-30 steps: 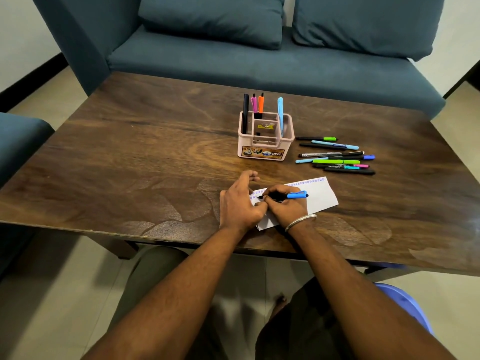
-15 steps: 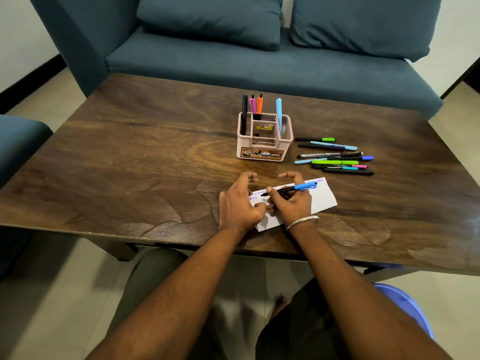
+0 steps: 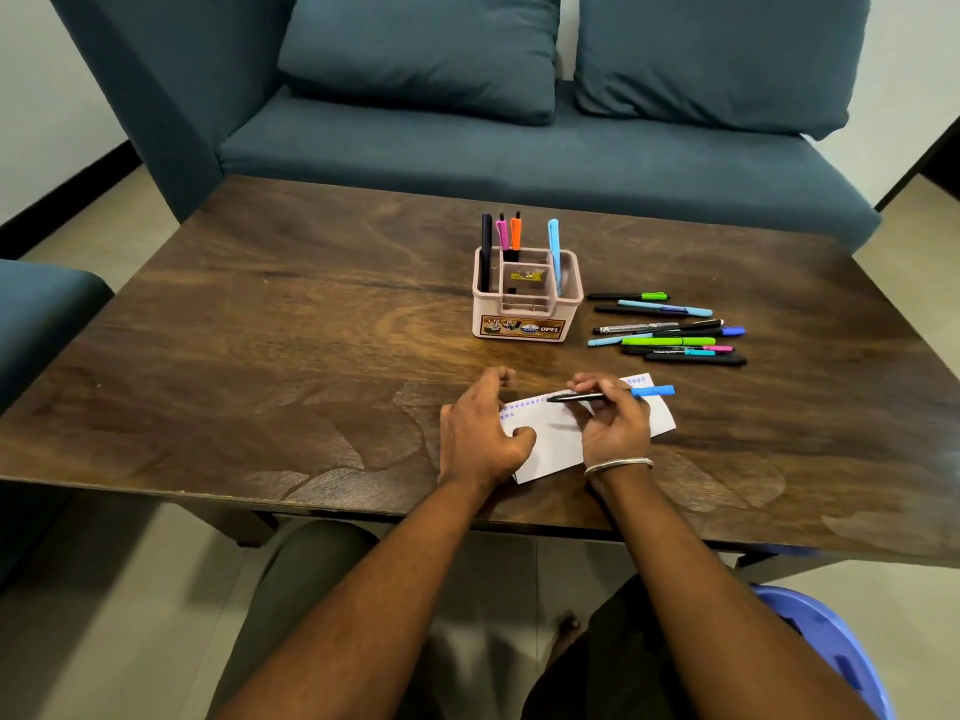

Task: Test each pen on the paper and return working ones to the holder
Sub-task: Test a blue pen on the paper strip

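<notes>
A white paper slip (image 3: 556,444) with a row of blue scribbles along its far edge lies near the table's front edge. My left hand (image 3: 480,433) rests on its left end, thumb pressing the paper. My right hand (image 3: 613,423) holds a black pen with a blue cap (image 3: 649,391) level above the paper, tip pointing left. A pink holder (image 3: 524,324) stands behind with several pens upright in it. Several more pens (image 3: 670,330) lie in a loose pile to the holder's right.
The wooden table (image 3: 260,356) carries everything. A blue sofa (image 3: 467,148) with two cushions stands right behind it. A blue plastic stool (image 3: 826,641) sits at my lower right, and another blue seat (image 3: 36,314) at the left.
My right hand lifted the blue-capped pen off the paper and shifted right, away from my left hand; the pen now lies level in the fingers. The left hand stayed on the paper.
</notes>
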